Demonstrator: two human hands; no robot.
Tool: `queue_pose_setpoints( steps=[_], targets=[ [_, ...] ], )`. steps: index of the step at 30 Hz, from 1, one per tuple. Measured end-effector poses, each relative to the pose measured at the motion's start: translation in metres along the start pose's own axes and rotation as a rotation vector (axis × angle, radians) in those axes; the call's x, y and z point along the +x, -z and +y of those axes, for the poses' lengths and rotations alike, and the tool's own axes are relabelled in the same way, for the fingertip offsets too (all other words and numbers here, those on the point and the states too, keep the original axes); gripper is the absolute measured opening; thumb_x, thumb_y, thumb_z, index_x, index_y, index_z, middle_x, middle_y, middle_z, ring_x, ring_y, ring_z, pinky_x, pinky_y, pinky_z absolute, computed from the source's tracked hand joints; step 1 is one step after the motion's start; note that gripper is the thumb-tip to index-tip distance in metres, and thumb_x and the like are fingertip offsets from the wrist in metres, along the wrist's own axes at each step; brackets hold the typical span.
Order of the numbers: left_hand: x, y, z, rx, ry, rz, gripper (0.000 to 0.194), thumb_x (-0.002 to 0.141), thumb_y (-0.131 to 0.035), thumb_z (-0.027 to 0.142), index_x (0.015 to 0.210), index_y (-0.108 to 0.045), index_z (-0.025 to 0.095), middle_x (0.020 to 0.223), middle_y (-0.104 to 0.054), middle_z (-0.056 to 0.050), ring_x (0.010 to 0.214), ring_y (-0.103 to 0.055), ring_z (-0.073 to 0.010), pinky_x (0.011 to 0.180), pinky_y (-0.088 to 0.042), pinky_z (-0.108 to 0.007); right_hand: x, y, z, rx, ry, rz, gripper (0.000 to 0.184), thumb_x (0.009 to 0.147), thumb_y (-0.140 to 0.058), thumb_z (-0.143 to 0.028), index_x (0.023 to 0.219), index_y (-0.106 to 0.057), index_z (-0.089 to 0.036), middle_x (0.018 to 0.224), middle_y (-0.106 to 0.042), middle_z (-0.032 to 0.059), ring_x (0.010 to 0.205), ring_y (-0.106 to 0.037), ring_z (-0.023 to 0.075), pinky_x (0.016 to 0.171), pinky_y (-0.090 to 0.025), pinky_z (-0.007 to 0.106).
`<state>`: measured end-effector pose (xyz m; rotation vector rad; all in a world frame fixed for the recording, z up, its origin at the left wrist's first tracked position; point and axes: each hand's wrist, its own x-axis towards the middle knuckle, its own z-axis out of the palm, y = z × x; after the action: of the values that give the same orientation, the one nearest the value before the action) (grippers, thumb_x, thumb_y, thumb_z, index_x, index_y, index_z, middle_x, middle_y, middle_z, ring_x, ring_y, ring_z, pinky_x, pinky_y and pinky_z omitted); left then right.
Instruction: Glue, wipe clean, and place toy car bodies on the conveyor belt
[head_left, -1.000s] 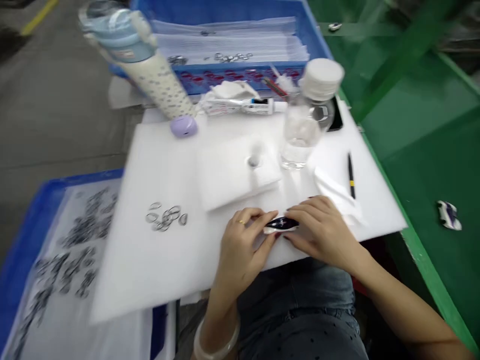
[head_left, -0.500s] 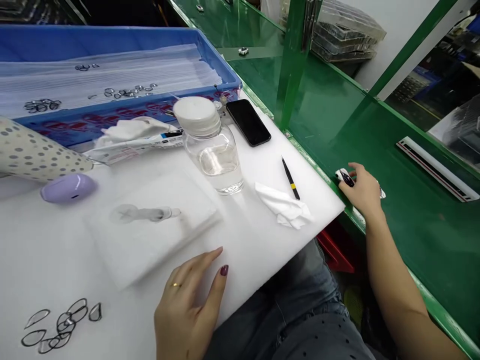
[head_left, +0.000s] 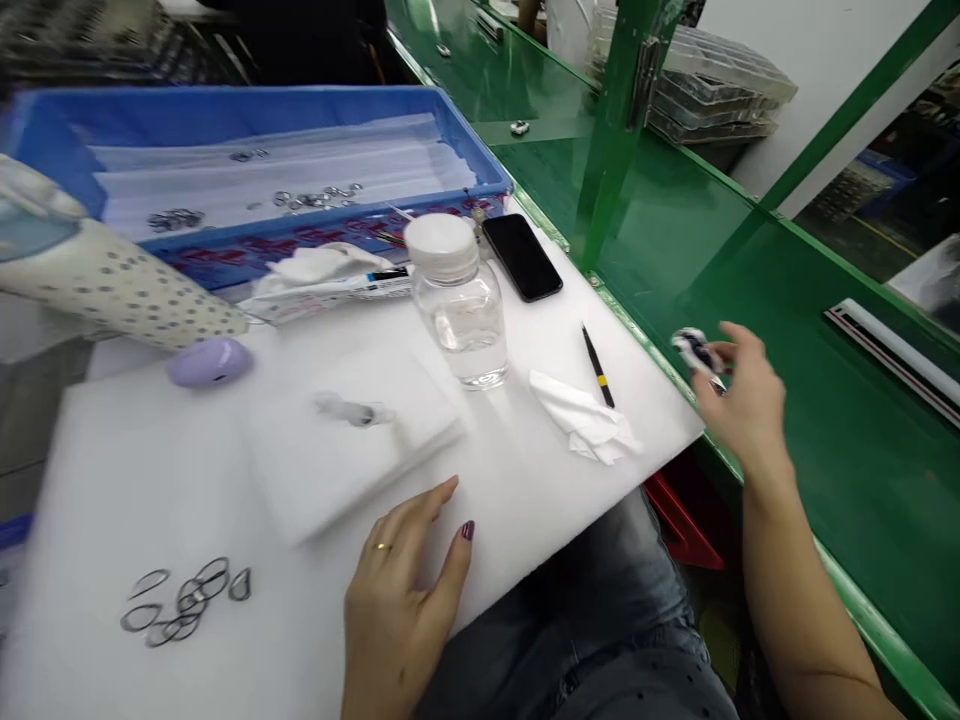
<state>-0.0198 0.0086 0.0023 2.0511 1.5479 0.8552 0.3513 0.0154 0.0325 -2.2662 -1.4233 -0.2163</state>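
Above the green belt (head_left: 825, 450), my right hand (head_left: 746, 400) pinches a small white-and-dark object (head_left: 694, 350) that looks like a toy car; motion blurs it. My left hand (head_left: 409, 590) lies open on the white foam work surface (head_left: 300, 660), fingers apart and nothing in them. Nearest to it is a folded white pad (head_left: 337, 490), with a greyish translucent piece (head_left: 352, 408) on top. Thin dark rings (head_left: 191, 595) lie in a loose pile to the left. Black tweezers (head_left: 598, 365) rest beside a crumpled white tissue (head_left: 585, 415).
A clear jar of liquid (head_left: 461, 310) stands mid-surface beside a phone (head_left: 523, 257). Behind is a blue bin (head_left: 255, 100) holding several rings. A purple oval object (head_left: 210, 362) and a dotted tapered item (head_left: 142, 285) lie left. A green post (head_left: 611, 140) rises at the belt's edge.
My right hand has lifted the small car-like object off the green belt. My left hand remains open on the surface. The camera view has turned, so the surroundings sit further right.
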Motion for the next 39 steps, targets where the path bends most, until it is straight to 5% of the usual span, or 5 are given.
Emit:
queue_pose_setpoints(
  steps=[7,13,22,30,39],
  targets=[
    [-0.036,0.0,0.001,0.068,0.073,0.075,0.07,0.096,-0.05,0.03,0.159,-0.018,0.033,0.146,-0.051,-0.013,0.127,-0.058,-0.035,0.095,-0.056,-0.056,-0.05,-0.025,-0.178,0.479,1.36,-0.553,0.033,0.094,-0.049,-0.008,0.123,-0.061,-0.018,0.116,-0.069,0.0061,0.107,-0.063,0.0157,0.094,-0.051,0.03],
    [-0.059,-0.001,0.013,0.078,-0.005,0.043,0.064,0.095,-0.056,0.022,0.154,-0.032,0.033,0.146,-0.051,-0.009,0.13,-0.056,-0.028,0.102,-0.056,-0.044,-0.029,-0.025,-0.212,0.496,0.829,-0.435,0.042,0.097,-0.047,-0.019,0.137,-0.049,-0.004,0.124,-0.066,0.0198,0.109,-0.066,0.0271,0.085,-0.055,0.04],
    [-0.012,-0.003,0.02,0.058,-0.174,0.047,0.045,0.076,-0.073,0.02,0.12,-0.063,0.018,0.117,-0.07,-0.011,0.111,-0.06,-0.0333,0.094,-0.054,-0.051,-0.012,-0.029,-0.253,0.527,0.833,-0.801,0.017,0.099,-0.048,-0.026,0.106,-0.059,-0.016,0.106,-0.069,0.0079,0.089,-0.065,0.022,0.079,-0.045,0.034],
    [0.006,-0.006,0.027,-0.183,0.065,0.154,0.025,0.075,-0.068,0.03,0.097,-0.069,0.019,0.101,-0.076,-0.006,0.095,-0.067,-0.0273,0.085,-0.052,-0.044,-0.04,-0.003,-0.224,1.293,0.585,-0.705,0.022,0.101,-0.044,-0.027,0.118,-0.058,-0.021,0.101,-0.062,0.0047,0.093,-0.061,0.016,0.082,-0.051,0.033],
    [0.008,-0.005,0.026,-0.243,0.104,0.152,0.011,0.072,-0.07,0.026,0.08,-0.067,0.02,0.097,-0.075,-0.003,0.095,-0.065,-0.0246,0.088,-0.05,-0.042,-0.054,0.001,-0.216,1.707,0.313,-0.982,0.067,0.101,-0.036,-0.059,0.048,-0.027,-0.019,0.044,-0.015,-0.003,0.044,-0.023,0.011,0.052,-0.029,0.03]
  ],
)
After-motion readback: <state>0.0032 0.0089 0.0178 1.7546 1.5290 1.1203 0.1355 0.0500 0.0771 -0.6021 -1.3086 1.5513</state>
